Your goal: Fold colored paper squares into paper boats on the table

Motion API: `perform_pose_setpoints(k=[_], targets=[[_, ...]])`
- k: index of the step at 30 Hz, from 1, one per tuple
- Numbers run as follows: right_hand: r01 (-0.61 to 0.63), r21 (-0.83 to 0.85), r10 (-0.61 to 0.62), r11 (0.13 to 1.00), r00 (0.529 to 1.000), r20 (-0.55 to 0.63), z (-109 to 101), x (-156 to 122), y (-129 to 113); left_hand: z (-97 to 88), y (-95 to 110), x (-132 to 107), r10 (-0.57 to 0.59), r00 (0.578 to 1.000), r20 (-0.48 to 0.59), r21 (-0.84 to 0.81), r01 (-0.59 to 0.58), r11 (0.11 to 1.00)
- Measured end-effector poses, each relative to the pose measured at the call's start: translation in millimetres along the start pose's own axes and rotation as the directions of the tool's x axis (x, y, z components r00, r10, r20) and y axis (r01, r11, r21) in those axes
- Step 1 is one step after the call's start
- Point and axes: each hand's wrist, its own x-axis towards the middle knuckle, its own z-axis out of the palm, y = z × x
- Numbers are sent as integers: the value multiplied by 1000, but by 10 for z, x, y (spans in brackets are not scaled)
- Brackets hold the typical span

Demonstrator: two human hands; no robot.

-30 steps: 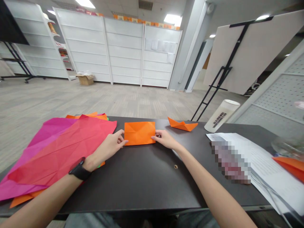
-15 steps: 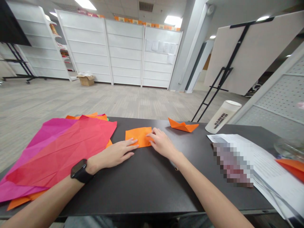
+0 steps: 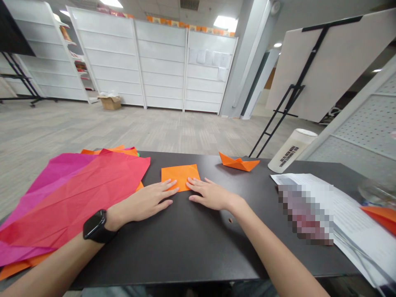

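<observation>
A folded piece of orange paper (image 3: 180, 173) lies flat on the dark table (image 3: 173, 243). My left hand (image 3: 151, 201) rests with fingers stretched out, their tips on the paper's lower left part. From the other side, my right hand (image 3: 210, 193) lays its spread fingers on the lower right part. Both thumbs point inward below the paper, on the table side. An orange paper boat (image 3: 239, 162) stands beyond my right hand, near the far edge.
Large crumpled red paper (image 3: 89, 198) and magenta paper (image 3: 58, 173) cover the table's left side. A white cylinder (image 3: 291, 150) with black print stands at the back right. Printed sheets (image 3: 346, 210) and another orange paper piece (image 3: 382, 218) lie at the right.
My right hand has come down from the paper's right edge, its bent fingers now flattened over the lower right part. My left hand stays in about the same place on the paper.
</observation>
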Motion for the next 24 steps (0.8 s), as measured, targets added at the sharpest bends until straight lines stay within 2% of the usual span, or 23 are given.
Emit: perform_pose_setpoints(k=[3, 6, 8, 10, 13, 17, 19, 22, 24], targets=[[-14, -54, 12, 998, 1000, -29, -115, -31, 114, -17, -28, -14, -31, 1000, 1, 16, 31, 999], [20, -110, -28, 994, 997, -77, -173, -25, 195, -56, -70, -36, -78, 997, 16, 41, 77, 996], [32, -125, -52, 992, 985, -162, -165, 2, 225, -87, -88, -50, -89, 995, 38, 46, 87, 995], [-10, -125, -28, 992, 954, -299, -123, 38, 247, -115, -91, -59, -81, 996, 46, 37, 79, 996], [-96, -27, 74, 995, 894, -442, -33, 86, 293, -142, -74, -63, -49, 998, 26, -1, 49, 999], [-93, 138, 142, 986, 902, -408, 50, 127, 353, -104, -68, -30, -6, 999, -35, -97, 2, 995], [-79, 198, 152, 977, 909, -389, 64, 144, 361, -42, -88, 6, -80, 988, -129, -142, 61, 988], [-32, 299, 146, 954, 919, -365, 71, 169, 352, 68, -131, 62, -261, 923, -284, -193, 211, 958], [1, 378, 141, 926, 927, -349, 75, 188, 345, 126, -161, 86, -368, 890, -271, -248, 305, 920]])
